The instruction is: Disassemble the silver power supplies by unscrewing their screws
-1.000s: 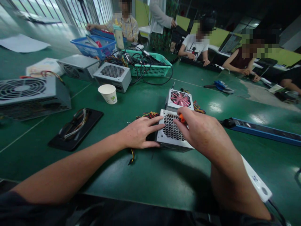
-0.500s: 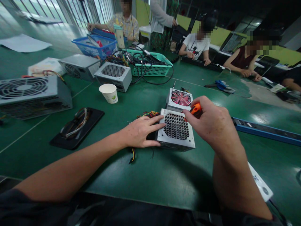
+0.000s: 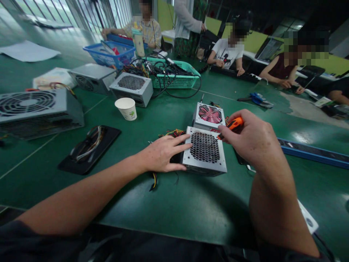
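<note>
A silver computer power supply (image 3: 205,165) with a honeycomb grille lies in front of me. My left hand (image 3: 166,153) rests on its left side, fingers spread over the edge of the top face. My right hand (image 3: 248,134) is closed around an orange and black screwdriver (image 3: 235,124), whose thin shaft slants down over the grille; whether the tip touches the metal I cannot tell. Just behind stands a second power supply (image 3: 209,114) with a red fan. Coloured wires (image 3: 176,132) stick out beyond my left hand.
A paper cup (image 3: 126,109), a glasses pair on a black phone-like slab (image 3: 87,165) and more power supplies (image 3: 131,87) stand to the left. Behind are a green basket (image 3: 177,82) of cables and a blue basket (image 3: 103,54). A blue power strip (image 3: 313,153) lies right; several people sit opposite.
My right hand has shifted a little to the right with the screwdriver, which now leans more toward the right. My left hand stays in place on the power supply.
</note>
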### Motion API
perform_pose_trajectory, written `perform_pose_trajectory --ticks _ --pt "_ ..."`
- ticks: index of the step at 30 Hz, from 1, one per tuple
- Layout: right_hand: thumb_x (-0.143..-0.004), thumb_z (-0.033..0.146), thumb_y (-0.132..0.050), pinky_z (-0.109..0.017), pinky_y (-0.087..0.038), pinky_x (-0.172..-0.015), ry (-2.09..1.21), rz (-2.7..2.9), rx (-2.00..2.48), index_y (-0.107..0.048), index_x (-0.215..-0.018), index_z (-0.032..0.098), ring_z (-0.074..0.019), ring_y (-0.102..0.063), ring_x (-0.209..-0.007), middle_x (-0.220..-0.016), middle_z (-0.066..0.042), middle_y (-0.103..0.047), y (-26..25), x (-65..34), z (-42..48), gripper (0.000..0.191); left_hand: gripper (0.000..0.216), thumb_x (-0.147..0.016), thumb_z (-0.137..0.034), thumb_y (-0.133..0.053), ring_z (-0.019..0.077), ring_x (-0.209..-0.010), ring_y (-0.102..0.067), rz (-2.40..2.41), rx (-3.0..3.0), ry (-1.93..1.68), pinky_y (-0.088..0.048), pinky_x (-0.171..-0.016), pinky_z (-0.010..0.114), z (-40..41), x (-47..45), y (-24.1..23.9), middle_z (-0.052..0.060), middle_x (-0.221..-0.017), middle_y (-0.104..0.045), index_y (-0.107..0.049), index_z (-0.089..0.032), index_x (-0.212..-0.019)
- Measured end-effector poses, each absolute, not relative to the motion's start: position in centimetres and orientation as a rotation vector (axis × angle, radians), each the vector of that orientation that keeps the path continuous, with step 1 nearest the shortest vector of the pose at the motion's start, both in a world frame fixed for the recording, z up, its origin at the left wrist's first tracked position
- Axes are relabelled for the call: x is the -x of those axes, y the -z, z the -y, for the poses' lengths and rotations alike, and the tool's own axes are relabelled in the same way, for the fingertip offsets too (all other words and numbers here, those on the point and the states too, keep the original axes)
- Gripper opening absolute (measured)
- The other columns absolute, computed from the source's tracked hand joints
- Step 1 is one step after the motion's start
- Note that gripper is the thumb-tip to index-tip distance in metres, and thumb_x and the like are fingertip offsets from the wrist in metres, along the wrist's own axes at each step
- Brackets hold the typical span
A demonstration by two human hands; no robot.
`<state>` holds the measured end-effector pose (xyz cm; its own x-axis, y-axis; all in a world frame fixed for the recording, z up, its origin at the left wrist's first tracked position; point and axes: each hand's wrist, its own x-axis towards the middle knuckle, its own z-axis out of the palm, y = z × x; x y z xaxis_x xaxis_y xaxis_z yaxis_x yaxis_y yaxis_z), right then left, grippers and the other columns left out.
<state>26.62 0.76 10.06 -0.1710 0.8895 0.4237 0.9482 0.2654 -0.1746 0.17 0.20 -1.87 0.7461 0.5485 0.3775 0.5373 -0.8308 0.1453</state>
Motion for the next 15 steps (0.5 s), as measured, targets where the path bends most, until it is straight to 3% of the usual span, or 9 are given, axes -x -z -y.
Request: perform_pose_trajectory --ticks 15 --pt "-0.087 0.039 -0.069 -0.033 -0.047 -0.055 0.141 2.097 1.435 -0.062 -0.106 0.024 -0.0195 -0.063 -0.062 -0.081 -0.004 -0.07 -11.4 -27.9 0.1 0.026 0.075 -0.092 -0.06 -0.06 0.0354 -0.131 -0.057 -0.903 -2.911 -0.642 -0.049 -0.105 0.05 -0.2 -0.2 1.8 0.023 -0.16 -0.038 -0.047 -0.013 -0.149"
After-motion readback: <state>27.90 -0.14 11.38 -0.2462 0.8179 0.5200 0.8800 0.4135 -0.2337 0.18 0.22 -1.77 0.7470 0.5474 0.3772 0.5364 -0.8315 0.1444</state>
